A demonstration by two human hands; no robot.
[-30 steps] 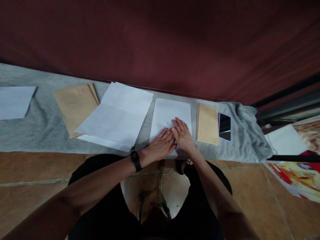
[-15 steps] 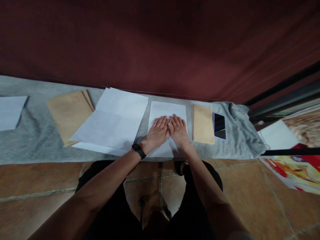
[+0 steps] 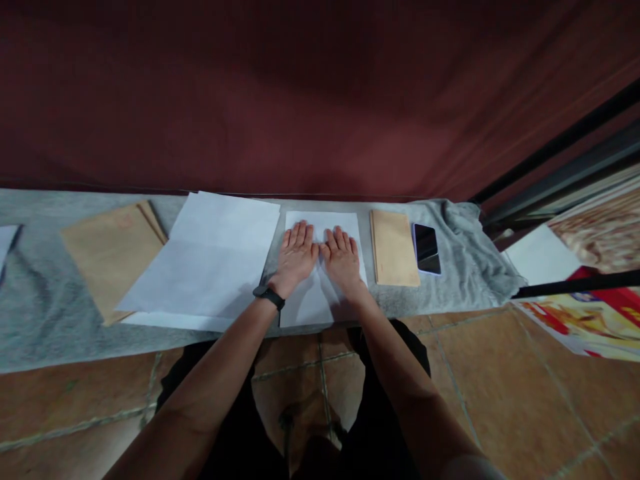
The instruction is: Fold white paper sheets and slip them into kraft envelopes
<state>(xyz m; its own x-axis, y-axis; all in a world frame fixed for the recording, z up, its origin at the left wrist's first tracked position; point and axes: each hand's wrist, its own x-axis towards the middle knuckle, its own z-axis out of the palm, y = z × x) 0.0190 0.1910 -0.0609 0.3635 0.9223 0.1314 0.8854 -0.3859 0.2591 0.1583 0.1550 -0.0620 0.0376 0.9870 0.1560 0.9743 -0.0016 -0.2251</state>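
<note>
A white sheet of paper lies in front of me on a grey cloth. My left hand rests flat on its left half, fingers stretched out. On the right half lies my right hand, also flat with the fingers extended. The thumbs point toward each other, with a small gap between the hands. Left of this sheet are larger white sheets, overlapping brown envelopes. To its right lies a small stack of brown envelopes.
A phone lies right of the envelope stack. The grey cloth covers a narrow surface against a dark red curtain. Another white paper shows at the far left edge. A colourful printed box stands at the right beyond a dark bar.
My hands have slid apart across the sheet, the left one outward to the left, opening a gap between them. The whole view has shifted slightly.
</note>
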